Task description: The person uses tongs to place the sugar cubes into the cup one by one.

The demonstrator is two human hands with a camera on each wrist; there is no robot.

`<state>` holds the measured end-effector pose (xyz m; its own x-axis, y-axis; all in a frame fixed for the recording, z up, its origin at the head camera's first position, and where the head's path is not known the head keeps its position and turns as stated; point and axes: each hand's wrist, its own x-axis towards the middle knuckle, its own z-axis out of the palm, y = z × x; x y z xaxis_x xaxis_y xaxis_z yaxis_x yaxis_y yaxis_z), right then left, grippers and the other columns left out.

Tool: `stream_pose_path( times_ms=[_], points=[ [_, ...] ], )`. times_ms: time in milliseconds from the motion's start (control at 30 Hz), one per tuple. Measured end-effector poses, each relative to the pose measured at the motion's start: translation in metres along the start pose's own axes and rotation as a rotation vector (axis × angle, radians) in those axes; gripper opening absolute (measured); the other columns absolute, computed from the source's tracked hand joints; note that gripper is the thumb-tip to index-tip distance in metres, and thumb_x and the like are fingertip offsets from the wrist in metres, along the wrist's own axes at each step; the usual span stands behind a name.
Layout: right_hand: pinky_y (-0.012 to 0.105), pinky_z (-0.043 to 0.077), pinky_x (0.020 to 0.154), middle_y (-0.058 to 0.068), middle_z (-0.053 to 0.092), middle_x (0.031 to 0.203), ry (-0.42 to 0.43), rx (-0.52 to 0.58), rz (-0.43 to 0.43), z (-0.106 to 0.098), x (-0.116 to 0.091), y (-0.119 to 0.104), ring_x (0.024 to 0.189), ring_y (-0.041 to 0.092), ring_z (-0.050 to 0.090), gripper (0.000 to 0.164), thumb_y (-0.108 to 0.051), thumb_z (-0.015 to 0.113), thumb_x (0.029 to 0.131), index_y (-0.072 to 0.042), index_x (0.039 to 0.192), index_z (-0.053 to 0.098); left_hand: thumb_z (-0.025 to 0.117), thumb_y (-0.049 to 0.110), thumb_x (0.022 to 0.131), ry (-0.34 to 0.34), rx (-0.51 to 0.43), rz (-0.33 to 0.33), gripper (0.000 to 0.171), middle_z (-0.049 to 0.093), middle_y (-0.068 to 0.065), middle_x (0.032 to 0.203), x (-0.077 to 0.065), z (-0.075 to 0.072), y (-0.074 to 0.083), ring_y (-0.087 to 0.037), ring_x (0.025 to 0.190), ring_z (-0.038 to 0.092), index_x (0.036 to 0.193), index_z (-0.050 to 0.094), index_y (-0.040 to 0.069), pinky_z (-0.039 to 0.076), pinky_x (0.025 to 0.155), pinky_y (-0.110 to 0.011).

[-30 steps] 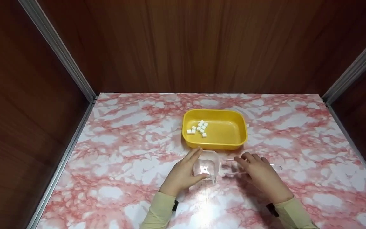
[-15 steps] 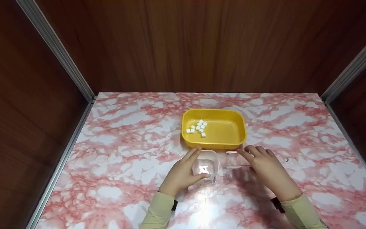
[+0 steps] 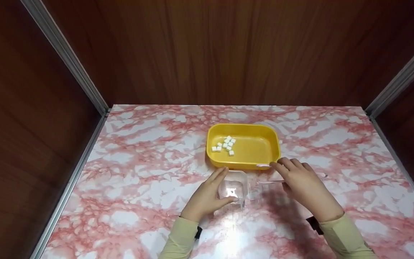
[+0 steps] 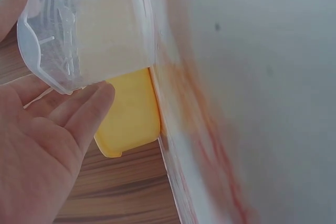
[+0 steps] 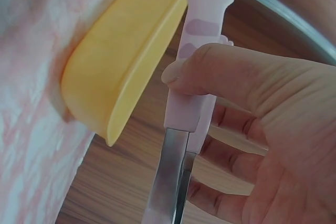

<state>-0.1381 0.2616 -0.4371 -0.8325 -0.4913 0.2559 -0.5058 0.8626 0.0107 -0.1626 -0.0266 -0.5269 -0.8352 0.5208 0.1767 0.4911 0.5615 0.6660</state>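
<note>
My left hand (image 3: 207, 198) holds a small clear plastic box (image 3: 242, 180) on the table, thumb on its near side and fingers at its far side. In the left wrist view the see-through box (image 4: 110, 24) sits between thumb and fingers. My right hand (image 3: 302, 185) grips metal tongs (image 5: 170, 169) near their pink, paw-shaped ends, thumb on one arm and fingers behind the other. A pink tip of the tongs (image 3: 263, 165) overlaps the near rim of the yellow tub (image 3: 253, 149). Inside the tub, several white cubes (image 3: 228, 144) lie at the left.
The tub stands just beyond both hands on a red-and-white marbled table (image 3: 138, 194). Brown wood panels (image 3: 228, 54) enclose the table at the back and sides, with grey metal strips (image 3: 67, 57) at the corners.
My right hand has moved away from me and slightly right with the tongs, whose tip now reaches the tub's near rim. The left hand and the clear box stay in place.
</note>
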Motion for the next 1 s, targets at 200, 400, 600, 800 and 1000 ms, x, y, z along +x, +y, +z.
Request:
stream_pose_path(
  times_ms=[200, 400, 600, 800, 1000],
  points=[
    [0.049, 0.051, 0.073, 0.007, 0.054, 0.114, 0.011, -0.010, -0.027, -0.002, 0.004, 0.000, 0.100, 0.030, 0.053, 0.061, 0.007, 0.072, 0.068, -0.010, 0.125, 0.056, 0.064, 0.060, 0.082, -0.026, -0.053, -0.028, 0.094, 0.023, -0.010, 0.156, -0.001, -0.001, 0.000, -0.030, 0.135, 0.034, 0.153, 0.023, 0.014, 0.035, 0.107, -0.044],
    [0.048, 0.051, 0.075, 0.008, 0.054, 0.114, 0.004, -0.025, -0.053, -0.006, 0.011, -0.001, 0.100, 0.031, 0.054, 0.062, 0.005, 0.075, 0.069, -0.009, 0.127, 0.056, 0.065, 0.058, 0.082, -0.028, -0.061, -0.028, 0.094, 0.023, -0.010, 0.156, -0.001, -0.001, -0.001, -0.030, 0.135, 0.034, 0.153, 0.023, 0.013, 0.035, 0.107, -0.043],
    [0.049, 0.050, 0.078, 0.008, 0.055, 0.115, 0.006, -0.035, -0.069, -0.013, 0.021, -0.001, 0.101, 0.030, 0.054, 0.063, 0.005, 0.077, 0.068, -0.009, 0.126, 0.057, 0.066, 0.058, 0.081, -0.018, -0.073, -0.022, 0.095, 0.023, -0.009, 0.156, 0.000, -0.001, -0.002, -0.029, 0.135, 0.035, 0.153, 0.024, 0.012, 0.035, 0.107, -0.043],
    [0.049, 0.050, 0.079, 0.010, 0.057, 0.114, 0.020, -0.038, -0.097, -0.017, 0.031, 0.001, 0.101, 0.030, 0.054, 0.060, 0.004, 0.078, 0.068, -0.008, 0.123, 0.058, 0.069, 0.056, 0.080, -0.007, -0.086, -0.017, 0.095, 0.024, -0.010, 0.155, 0.000, 0.000, -0.002, -0.030, 0.134, 0.036, 0.153, 0.024, 0.014, 0.036, 0.106, -0.043],
    [0.050, 0.050, 0.078, 0.010, 0.056, 0.114, 0.033, -0.046, -0.118, -0.019, 0.038, 0.002, 0.102, 0.030, 0.052, 0.059, 0.005, 0.077, 0.069, -0.008, 0.124, 0.058, 0.071, 0.054, 0.080, -0.003, -0.081, -0.023, 0.095, 0.024, -0.008, 0.155, 0.000, 0.000, -0.003, -0.028, 0.134, 0.035, 0.153, 0.024, 0.016, 0.035, 0.107, -0.042]
  ],
)
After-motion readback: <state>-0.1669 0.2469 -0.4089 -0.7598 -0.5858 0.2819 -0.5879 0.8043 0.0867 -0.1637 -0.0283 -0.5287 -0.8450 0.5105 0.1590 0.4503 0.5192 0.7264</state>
